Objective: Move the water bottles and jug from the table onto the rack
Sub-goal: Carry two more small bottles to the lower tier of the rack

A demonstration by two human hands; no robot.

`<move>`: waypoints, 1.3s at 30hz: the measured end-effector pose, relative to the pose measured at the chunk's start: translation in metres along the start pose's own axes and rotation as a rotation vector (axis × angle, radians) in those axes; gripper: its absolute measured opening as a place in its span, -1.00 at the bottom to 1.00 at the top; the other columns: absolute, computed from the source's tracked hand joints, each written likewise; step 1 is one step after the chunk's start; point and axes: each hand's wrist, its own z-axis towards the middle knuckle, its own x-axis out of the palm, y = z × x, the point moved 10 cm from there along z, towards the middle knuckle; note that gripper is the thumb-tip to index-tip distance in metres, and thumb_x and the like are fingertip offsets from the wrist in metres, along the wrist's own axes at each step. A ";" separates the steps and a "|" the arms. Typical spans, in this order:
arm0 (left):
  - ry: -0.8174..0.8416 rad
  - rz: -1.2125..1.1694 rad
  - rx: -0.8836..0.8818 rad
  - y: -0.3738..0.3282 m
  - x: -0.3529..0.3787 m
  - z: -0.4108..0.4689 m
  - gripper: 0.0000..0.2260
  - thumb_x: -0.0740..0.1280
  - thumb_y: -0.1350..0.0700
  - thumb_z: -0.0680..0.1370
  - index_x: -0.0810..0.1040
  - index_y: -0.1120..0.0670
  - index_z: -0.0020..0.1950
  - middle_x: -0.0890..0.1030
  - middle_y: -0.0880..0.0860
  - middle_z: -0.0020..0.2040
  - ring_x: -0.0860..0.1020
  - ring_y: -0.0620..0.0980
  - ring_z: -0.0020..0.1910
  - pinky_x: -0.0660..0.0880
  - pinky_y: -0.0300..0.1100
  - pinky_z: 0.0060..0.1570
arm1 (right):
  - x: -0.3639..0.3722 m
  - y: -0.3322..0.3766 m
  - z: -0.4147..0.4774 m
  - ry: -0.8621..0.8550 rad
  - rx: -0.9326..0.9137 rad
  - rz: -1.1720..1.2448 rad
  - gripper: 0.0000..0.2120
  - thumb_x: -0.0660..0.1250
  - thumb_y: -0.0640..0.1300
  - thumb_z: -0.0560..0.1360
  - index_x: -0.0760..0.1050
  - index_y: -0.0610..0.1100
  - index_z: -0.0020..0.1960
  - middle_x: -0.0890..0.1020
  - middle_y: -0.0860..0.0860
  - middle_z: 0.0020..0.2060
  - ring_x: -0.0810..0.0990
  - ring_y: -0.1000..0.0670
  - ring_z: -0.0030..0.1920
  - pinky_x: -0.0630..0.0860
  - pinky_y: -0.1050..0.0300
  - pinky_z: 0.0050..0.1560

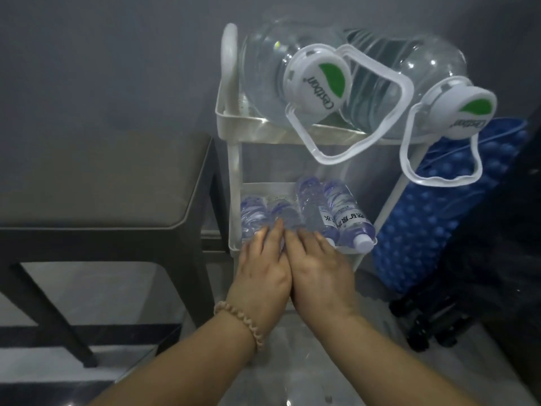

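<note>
On the rack (234, 159), two jugs (263, 63) are laid on the top tier. The bottles (310, 206) are laid on the middle tier, long axes running back from the front rim. Their near ends are pressed by the left hand (262, 271) and right hand (320, 268), fingers straight, nothing grasped.

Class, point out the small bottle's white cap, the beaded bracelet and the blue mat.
white cap (364, 244): head view, its round end.
beaded bracelet (246, 326): head view, beads across the wrist.
blue mat (439, 230): head view, its bumpy face.

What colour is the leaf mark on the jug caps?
Green, on white caps; head view.
</note>
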 end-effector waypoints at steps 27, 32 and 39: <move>0.071 0.411 -0.027 0.045 0.014 0.007 -0.41 0.18 -0.12 0.53 0.12 0.08 0.50 0.22 0.20 0.48 0.05 0.21 0.49 -0.18 0.36 0.33 | 0.020 0.006 -0.009 -0.271 -0.069 0.003 -0.36 0.48 -0.23 0.40 0.33 -0.09 0.42 0.39 -0.19 0.38 0.26 -0.40 0.37 0.13 -0.54 0.24; 0.072 0.516 -0.055 0.051 0.021 0.013 -0.44 -0.07 -0.14 0.59 -0.09 0.08 0.51 -0.01 0.16 0.54 -0.24 0.15 0.49 -0.41 0.35 0.25 | 0.032 -0.002 0.009 -0.193 -0.062 -0.081 -0.36 0.41 -0.15 0.40 0.28 -0.04 0.44 0.34 -0.18 0.42 0.23 -0.32 0.41 0.04 -0.47 0.31; 0.069 0.273 -0.098 0.058 0.030 0.019 -0.41 0.07 -0.12 0.60 -0.06 0.12 0.52 0.10 0.20 0.52 0.00 0.12 0.50 0.09 0.08 0.41 | 0.074 -0.020 0.008 0.108 0.046 -0.073 -0.27 0.48 -0.08 0.37 0.25 -0.15 0.46 0.32 -0.24 0.42 0.26 -0.22 0.42 0.06 -0.34 0.38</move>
